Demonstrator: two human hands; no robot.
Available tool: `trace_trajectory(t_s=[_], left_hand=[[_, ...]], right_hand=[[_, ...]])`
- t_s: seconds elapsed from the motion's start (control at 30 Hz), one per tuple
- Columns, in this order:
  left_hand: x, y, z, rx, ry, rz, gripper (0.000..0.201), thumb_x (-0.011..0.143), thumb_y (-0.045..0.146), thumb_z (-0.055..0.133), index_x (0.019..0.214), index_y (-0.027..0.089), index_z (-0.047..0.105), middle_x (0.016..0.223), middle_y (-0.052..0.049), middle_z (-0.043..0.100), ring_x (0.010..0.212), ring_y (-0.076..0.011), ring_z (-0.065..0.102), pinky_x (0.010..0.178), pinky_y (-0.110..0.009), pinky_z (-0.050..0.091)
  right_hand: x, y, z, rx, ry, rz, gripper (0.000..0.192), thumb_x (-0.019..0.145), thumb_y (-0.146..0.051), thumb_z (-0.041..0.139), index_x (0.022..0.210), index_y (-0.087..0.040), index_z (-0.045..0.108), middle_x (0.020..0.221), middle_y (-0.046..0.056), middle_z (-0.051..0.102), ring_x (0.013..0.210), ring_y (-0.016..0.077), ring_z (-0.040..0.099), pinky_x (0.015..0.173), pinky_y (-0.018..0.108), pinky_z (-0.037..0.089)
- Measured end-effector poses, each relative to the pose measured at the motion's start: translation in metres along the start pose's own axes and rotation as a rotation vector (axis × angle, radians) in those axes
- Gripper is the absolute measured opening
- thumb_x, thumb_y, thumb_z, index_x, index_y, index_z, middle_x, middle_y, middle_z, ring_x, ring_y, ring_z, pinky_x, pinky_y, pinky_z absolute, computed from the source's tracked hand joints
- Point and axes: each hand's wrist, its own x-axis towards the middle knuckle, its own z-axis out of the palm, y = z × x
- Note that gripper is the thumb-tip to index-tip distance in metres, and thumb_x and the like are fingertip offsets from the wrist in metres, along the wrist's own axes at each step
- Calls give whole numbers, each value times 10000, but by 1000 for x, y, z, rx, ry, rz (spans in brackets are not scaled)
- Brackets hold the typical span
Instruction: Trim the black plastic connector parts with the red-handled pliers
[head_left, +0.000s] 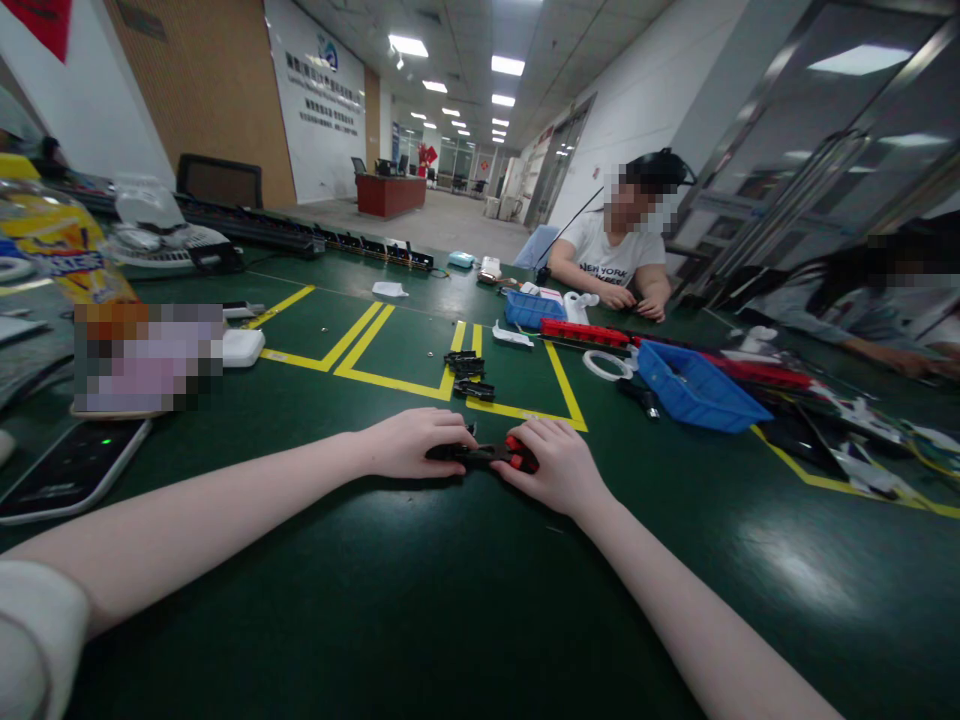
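Note:
My right hand (551, 462) is wrapped round the red handles of small pliers (491, 454), whose dark jaws point left. Between the fingers of my left hand (416, 443) is a small black part (444, 453), partly hidden by the fingers. The tips of the jaws meet or nearly meet this part; whether they grip it I cannot tell. Just beyond my hands, several similar black parts (469, 372) lie in a loose pile across the yellow tape lines on the green table (420, 600).
To the right stand a blue bin (697, 385) and a roll of white tape (606, 366); a smaller blue bin (531, 308) sits farther back. A phone (79, 465) and a yellow-labelled bottle (67, 245) are at left. Across the table a person (619, 245) works.

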Motion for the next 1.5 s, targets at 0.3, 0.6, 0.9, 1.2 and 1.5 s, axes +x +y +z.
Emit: trace_trajectory(t_s=[0.3,0.6,0.9,1.2,1.5], left_hand=[[1,-1,1,3,16,22,264,878,291,637,1121,189,617,1035,-82,629,939,-221,598,803,-327,466],[0,-1,-3,-91,60,-28,185,869,309,639,987,166,633,1038,-86,628,964,-217,598,865,-338,463],[-1,-5,0,-209,72,-58,73,895,177,552,887,158,622,993,-75,628,941,-187,606,843,-297,481],[0,-15,5,-289,188,-69,97,869,216,646,808,150,610,956,-67,644,899,-173,630,810,-295,506],[-1,-13,4,-280,170,-70,75,886,215,636,846,153,633,986,-64,651,909,-170,636,813,-290,509]], right_hand=[[0,-1,0,-13,-47,24,321,848,-511,586,809,-192,578,849,72,650,779,209,585,697,331,394],[0,-2,-2,-23,-60,28,328,849,-515,583,793,-192,564,838,70,637,762,204,574,695,331,388],[0,-3,-3,-37,-40,17,343,845,-523,586,787,-185,570,826,71,641,754,201,571,688,321,374],[-1,-1,0,-44,15,31,334,836,-519,601,830,-186,595,855,78,660,800,218,585,728,335,378],[-1,0,1,-11,5,43,327,842,-517,597,835,-190,596,849,73,655,812,219,591,717,330,384]])
